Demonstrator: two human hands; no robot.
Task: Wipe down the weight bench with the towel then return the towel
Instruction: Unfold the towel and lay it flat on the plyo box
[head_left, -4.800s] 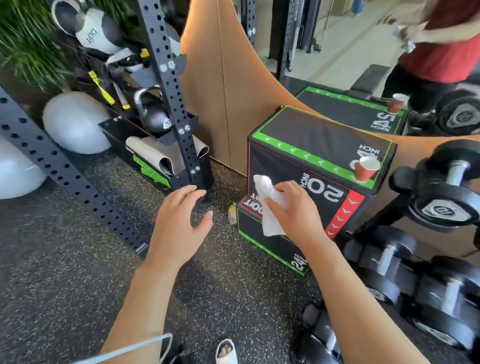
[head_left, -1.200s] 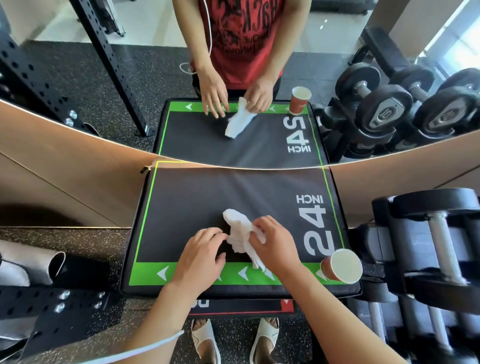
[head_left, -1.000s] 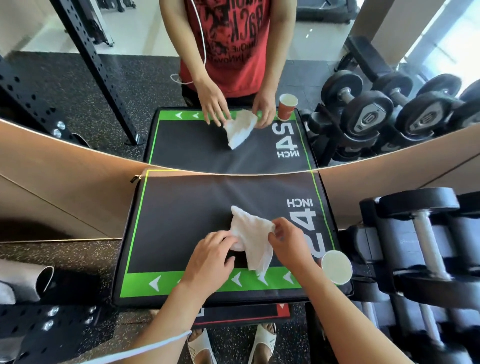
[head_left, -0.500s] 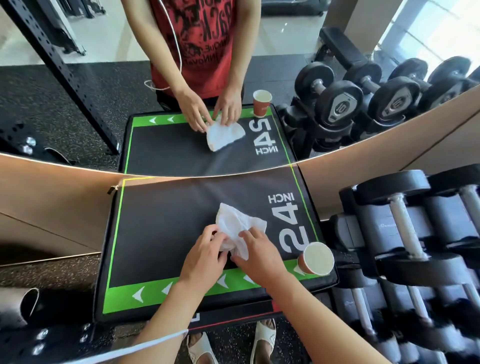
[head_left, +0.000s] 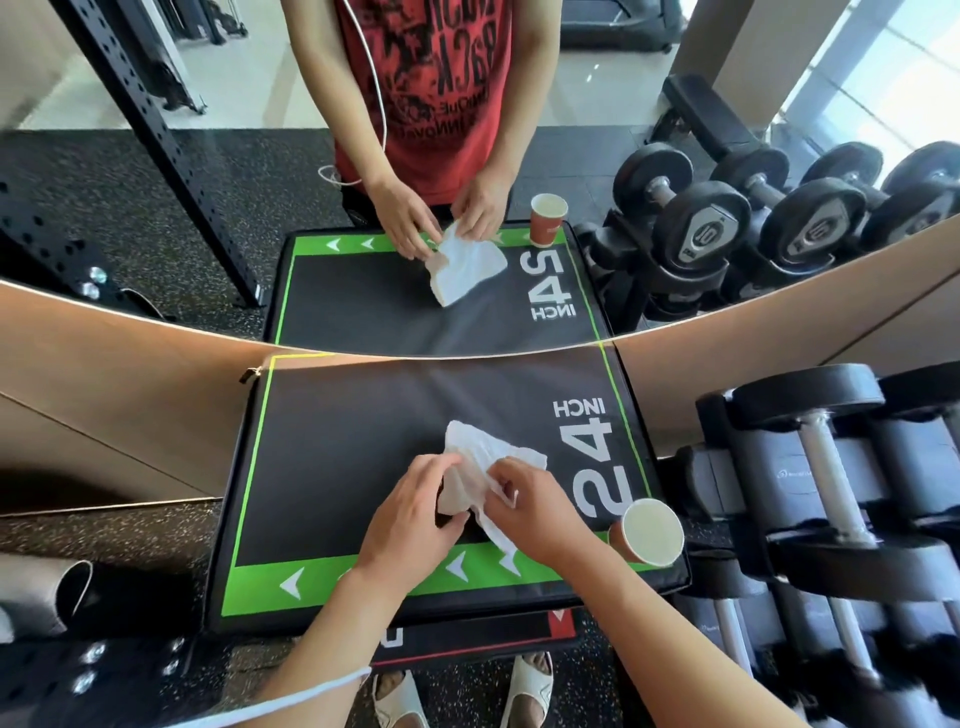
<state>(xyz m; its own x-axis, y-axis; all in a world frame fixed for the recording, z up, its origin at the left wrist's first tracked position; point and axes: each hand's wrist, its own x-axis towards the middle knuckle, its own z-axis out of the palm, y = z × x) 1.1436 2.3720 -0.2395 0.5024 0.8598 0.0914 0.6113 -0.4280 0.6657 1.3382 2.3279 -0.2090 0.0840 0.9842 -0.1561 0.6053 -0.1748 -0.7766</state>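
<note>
Lying crumpled at the worktop's (head_left: 332, 467) centre, the white towel (head_left: 485, 467) is pinched by curled fingers of both the left hand (head_left: 410, 519) and right hand (head_left: 535, 509), a paper cup (head_left: 649, 530) at four o'clock.

A paper cup (head_left: 649, 532) stands at lower right of centre. Dumbbells (head_left: 831, 467) fill a rack at the right edge. A mirror (head_left: 156, 208) spans the upper half. A black perforated upright (head_left: 78, 680) crosses the lower left, beside a rolled grey mat (head_left: 41, 597). Speckled floor (head_left: 104, 525) lies below.
</note>
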